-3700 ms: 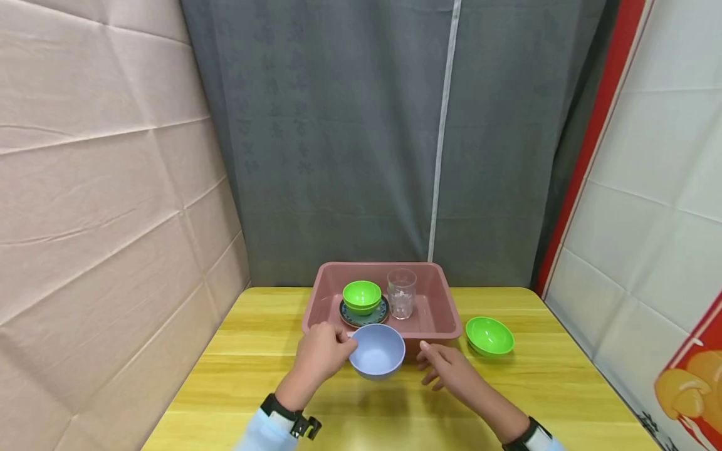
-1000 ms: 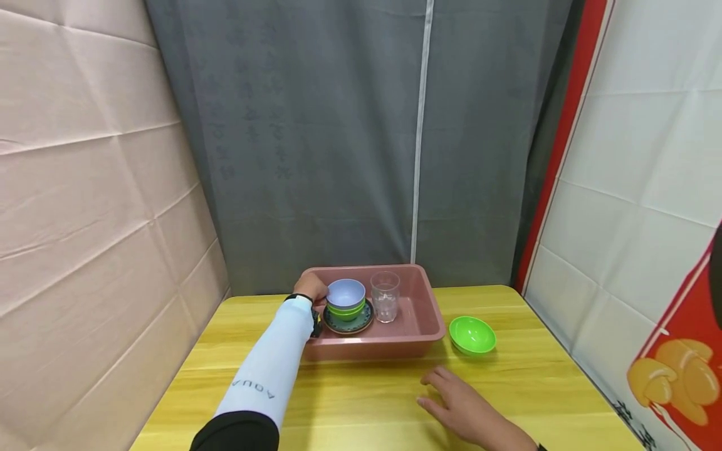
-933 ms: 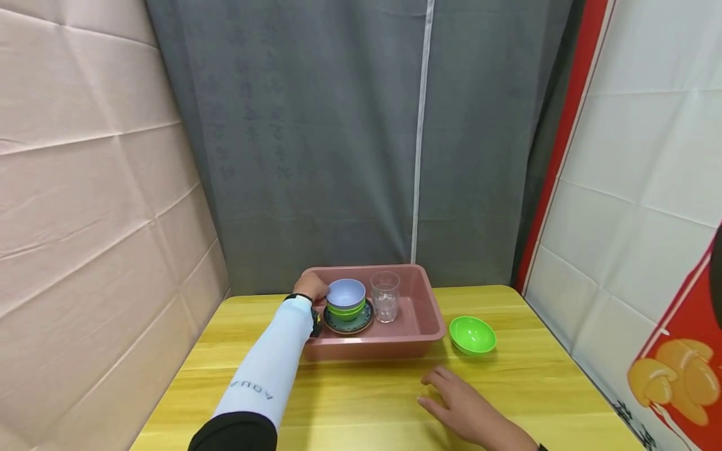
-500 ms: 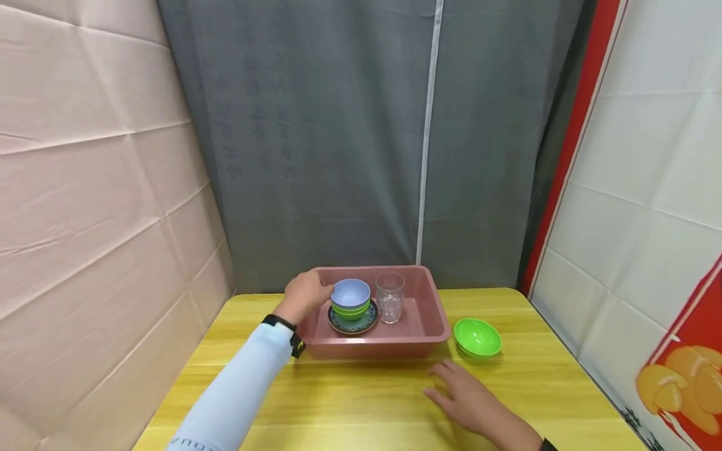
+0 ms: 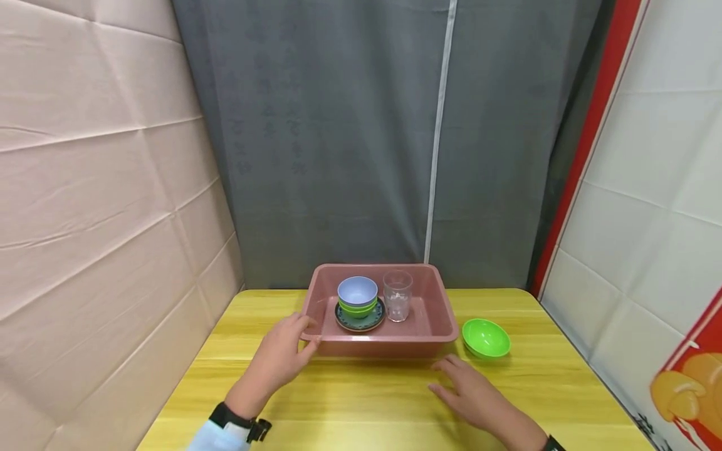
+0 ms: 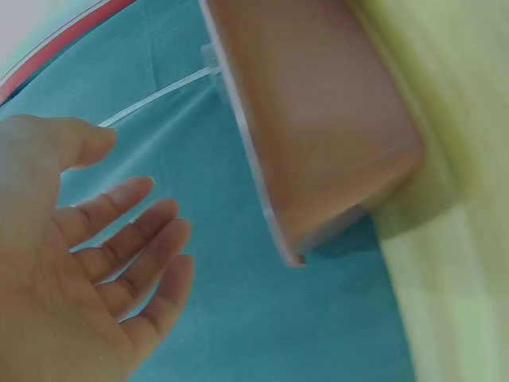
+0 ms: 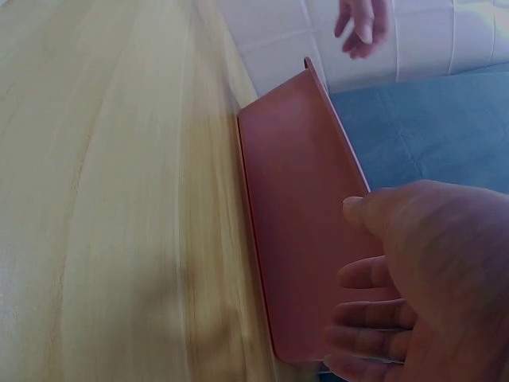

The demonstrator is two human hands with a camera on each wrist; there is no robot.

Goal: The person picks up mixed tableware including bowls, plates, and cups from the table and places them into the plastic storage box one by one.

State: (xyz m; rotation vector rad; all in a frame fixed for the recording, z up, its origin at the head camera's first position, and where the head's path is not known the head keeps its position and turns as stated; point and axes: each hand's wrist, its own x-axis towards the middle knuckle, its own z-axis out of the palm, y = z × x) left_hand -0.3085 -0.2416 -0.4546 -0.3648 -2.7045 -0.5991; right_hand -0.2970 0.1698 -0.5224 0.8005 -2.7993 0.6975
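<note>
A pink basin [image 5: 389,348] stands at the back of the table. Inside it, a light blue bowl [image 5: 358,290] tops green bowls [image 5: 358,312] stacked on a dark patterned plate [image 5: 376,317]. Right of the stack is a clear glass [image 5: 397,297]. My left hand [image 5: 279,354] hovers by the basin's front left corner, holding nothing; its fingers are apart and loosely bent in the left wrist view. My right hand [image 5: 474,394] hangs loosely in front of the basin's right side, also holding nothing. Nearest to it is a single green bowl [image 5: 486,338] on the table.
The wooden table [image 5: 372,407] meets a grey curtain [image 5: 338,156] at the back. A pale cloth wall [image 5: 113,219] stands on the left, and a white wall panel [image 5: 648,219] with red trim stands on the right.
The blue bowl went from my left hand onto the green bowls inside the basin. My left hand has since let go and drawn back toward me. The right hand has barely moved over the last second.
</note>
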